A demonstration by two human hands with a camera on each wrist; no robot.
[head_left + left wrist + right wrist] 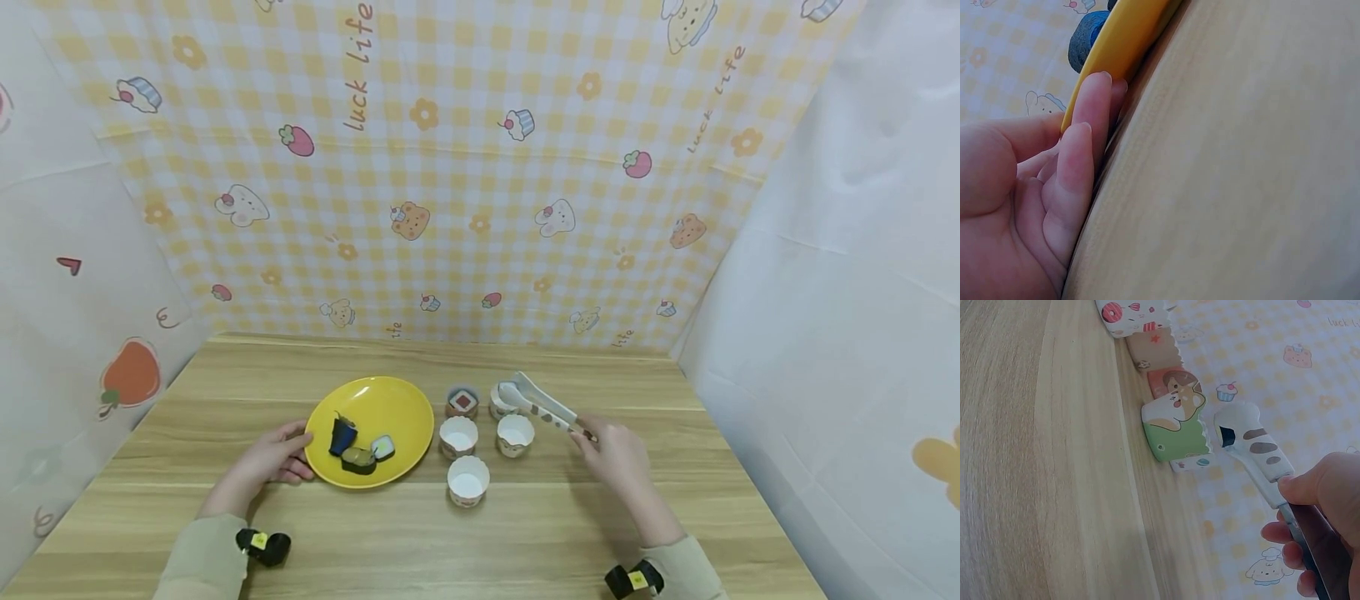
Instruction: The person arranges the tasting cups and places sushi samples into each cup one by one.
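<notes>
My left hand (pixel 277 457) pinches the rim of a yellow plate (pixel 401 408), thumb on top and fingers beneath. On the plate lie a dark blue wrapped piece (pixel 342 437), a sushi piece with a yellowish top (pixel 358 461) and a small white roll (pixel 382 447). My right hand (pixel 617 450) grips white tongs with brown spots (pixel 1264 448). Between their tips shows a small dark and pale piece (pixel 1227 435), partly hidden. In the head view the tips are over the back right paper cup (pixel 501 408). The back left cup (pixel 457 410) holds a white piece with a red centre.
Three more paper cups, the middle left one (pixel 458 440), the middle right one (pixel 515 437) and the front one (pixel 468 483), stand between plate and right hand. A checked cloth (pixel 480 192) hangs behind the wooden table (pixel 375 542); pale cloths hang at both sides.
</notes>
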